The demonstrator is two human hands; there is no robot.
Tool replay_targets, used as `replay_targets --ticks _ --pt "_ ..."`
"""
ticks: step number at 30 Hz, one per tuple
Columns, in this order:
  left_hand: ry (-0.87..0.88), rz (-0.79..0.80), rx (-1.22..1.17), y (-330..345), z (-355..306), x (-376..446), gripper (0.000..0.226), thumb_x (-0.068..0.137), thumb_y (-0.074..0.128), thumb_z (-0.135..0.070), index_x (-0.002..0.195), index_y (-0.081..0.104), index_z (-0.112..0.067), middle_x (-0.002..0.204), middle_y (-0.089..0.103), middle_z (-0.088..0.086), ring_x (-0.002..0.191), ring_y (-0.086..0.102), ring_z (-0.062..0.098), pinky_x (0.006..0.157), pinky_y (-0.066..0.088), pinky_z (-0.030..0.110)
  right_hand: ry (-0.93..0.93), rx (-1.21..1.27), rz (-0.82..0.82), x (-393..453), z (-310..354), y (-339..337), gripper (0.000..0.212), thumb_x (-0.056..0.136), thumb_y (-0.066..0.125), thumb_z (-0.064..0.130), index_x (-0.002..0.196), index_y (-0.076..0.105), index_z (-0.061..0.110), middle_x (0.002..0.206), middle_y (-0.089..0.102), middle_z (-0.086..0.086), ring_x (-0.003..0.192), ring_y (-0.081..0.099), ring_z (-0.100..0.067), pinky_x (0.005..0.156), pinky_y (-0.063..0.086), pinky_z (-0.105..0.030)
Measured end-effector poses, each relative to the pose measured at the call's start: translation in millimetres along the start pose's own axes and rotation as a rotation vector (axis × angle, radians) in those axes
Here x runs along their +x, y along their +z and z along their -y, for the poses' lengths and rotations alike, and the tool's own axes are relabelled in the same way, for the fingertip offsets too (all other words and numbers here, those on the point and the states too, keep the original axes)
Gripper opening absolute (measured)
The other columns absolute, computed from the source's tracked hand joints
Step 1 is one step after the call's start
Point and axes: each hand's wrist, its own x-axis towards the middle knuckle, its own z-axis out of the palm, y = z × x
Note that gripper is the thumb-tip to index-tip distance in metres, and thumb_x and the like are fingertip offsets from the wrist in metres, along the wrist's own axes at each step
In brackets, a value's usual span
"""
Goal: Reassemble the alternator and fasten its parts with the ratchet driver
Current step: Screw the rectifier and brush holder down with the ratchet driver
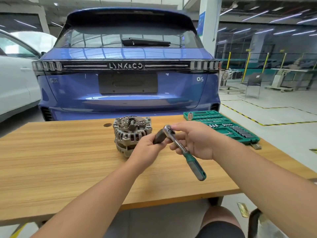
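Both hands hold the ratchet above the wooden table, alternator just behind.

Left hand (148,146) pinches a dark socket (159,135) under the chrome head of the ratchet (181,148); right hand (193,140) curls round the shank, thumb & fingertip on the head. Handle green/grey rubber, hanging toward near edge. Alternator (131,134): ribbed cast alu, vented, round, near mid of table's (60,152) far edge. Green plastic socket case (223,127) open at far right corner. Blue car (128,66) behind: "LYNK&CO", "06".

Wood-grain table (68,152), cast-metal alternator (127,133)
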Motion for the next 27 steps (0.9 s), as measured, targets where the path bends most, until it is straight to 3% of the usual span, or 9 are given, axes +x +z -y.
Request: replay_targets --ticks 3,10,16,19,24,27 --pt "-0.003 0.005 0.036 6.8 -3.6 5.4 0.011 0.094 0.066 -0.032 0.099 0.073 -0.024 0.099 0.073 0.013 0.087 0.062 0.02 0.089 0.05 0.049 -0.015 0.029 -0.076 1.2 0.2 -5.9 0.021 0.102 0.053 0.022 0.111 0.067 0.01 0.079 0.072 -0.012 0.056 0.059 -0.015 0.047 0.046 -0.023" --pt "-0.006 0.029 0.081 20.1 -7.0 10.6 0.015 0.099 0.063 -0.032 0.108 0.073 -0.023 0.098 0.071 0.016 0.083 0.058 0.019 0.077 0.046 0.038 -0.002 -0.025 -0.2 4.3 -0.9 -23.0 0.028 0.095 0.058 0.027 0.112 0.069 0.008 0.081 0.074 -0.01 0.052 0.054 -0.012 0.043 0.042 -0.022" --pt "0.017 0.031 0.115 29.2 -17.9 13.0 0.011 0.101 0.061 -0.028 0.104 0.07 -0.023 0.064 0.053 -0.015 0.054 0.043 0.0 0.059 0.038 0.027 -0.037 0.02 -0.245 -2.3 0.8 -35.2 0.024 0.093 0.061 0.028 0.103 0.07 0.008 0.08 0.075 -0.009 0.047 0.051 -0.012 0.04 0.041 -0.021" --pt "-0.002 0.007 0.144 32.1 -20.4 14.6 0.012 0.1 0.061 -0.027 0.09 0.063 -0.021 0.059 0.048 -0.016 0.052 0.041 0.003 0.058 0.036 0.029 -0.099 0.096 -0.264 -7.7 12.3 -45.4 0.021 0.093 0.06 0.026 0.096 0.068 0.007 0.077 0.073 -0.007 0.044 0.049 -0.011 0.038 0.038 -0.019" --pt "-0.052 -0.002 0.052 37.8 -19.6 14.5 0.014 0.1 0.063 -0.026 0.089 0.061 -0.019 0.072 0.048 -0.005 0.064 0.042 0.013 0.064 0.036 0.032 -0.141 0.002 -0.363 -8.8 24.1 -72.8 0.014 0.098 0.057 0.016 0.106 0.068 0.013 0.091 0.075 -0.011 0.054 0.057 -0.011 0.049 0.044 -0.025" --pt "-0.109 -0.016 -0.027 42.6 -20.0 18.3 0.01 0.1 0.063 -0.026 0.092 0.065 -0.022 0.073 0.05 -0.004 0.066 0.044 0.014 0.065 0.038 0.033 -0.056 -0.095 -0.43 1.2 8.5 -86.2 0.036 0.096 0.049 -0.003 0.124 0.065 0.012 0.099 0.069 -0.015 0.067 0.055 -0.015 0.055 0.045 -0.027"
